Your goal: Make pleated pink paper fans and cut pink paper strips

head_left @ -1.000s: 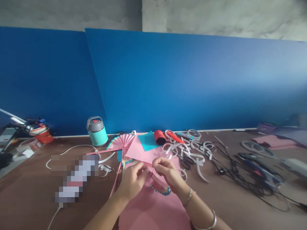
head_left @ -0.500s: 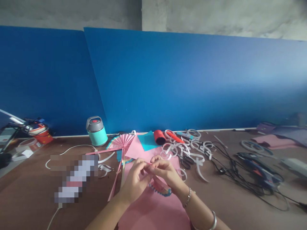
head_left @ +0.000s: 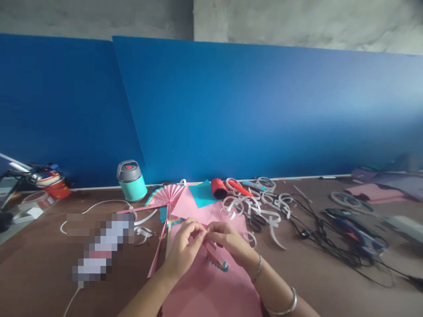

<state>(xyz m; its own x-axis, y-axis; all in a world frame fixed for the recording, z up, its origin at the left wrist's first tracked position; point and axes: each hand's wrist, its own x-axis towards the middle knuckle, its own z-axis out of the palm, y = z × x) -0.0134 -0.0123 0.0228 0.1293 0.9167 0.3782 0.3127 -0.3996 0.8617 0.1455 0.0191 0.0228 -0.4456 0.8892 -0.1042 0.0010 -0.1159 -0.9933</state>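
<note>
In my remote view, the left hand (head_left: 185, 245) and the right hand (head_left: 233, 243), each drawn into a narrow pinch and nearly meeting, held 1 folded pink paper (head_left: 214, 254) with a jagged blue edge (partly hidden behind them). I noted it over a pink sheet (head_left: 211, 293) on the brown table (head_left: 313, 286). Beyond lay a pleated pink fan (head_left: 171, 194), a blue sheet (head_left: 200, 194) and a red cylinder (head_left: 218, 188).

Place: craft workshop, or a workroom much like one.
Wall (head_left: 280, 22): bare grey concrete, blotchy.
Partition (head_left: 231, 110): blue panels, office-like, behind the table.
Table (head_left: 313, 281): long, brown.
Craft bits: pink sheets (head_left: 211, 293), pleated fan (head_left: 170, 195), pleated piece (head_left: 214, 256), curled white strips (head_left: 274, 221).
Wiring: black cables (head_left: 306, 234) tangled across the right side.
Flask (head_left: 134, 188): teal, handled, by the partition.
</note>
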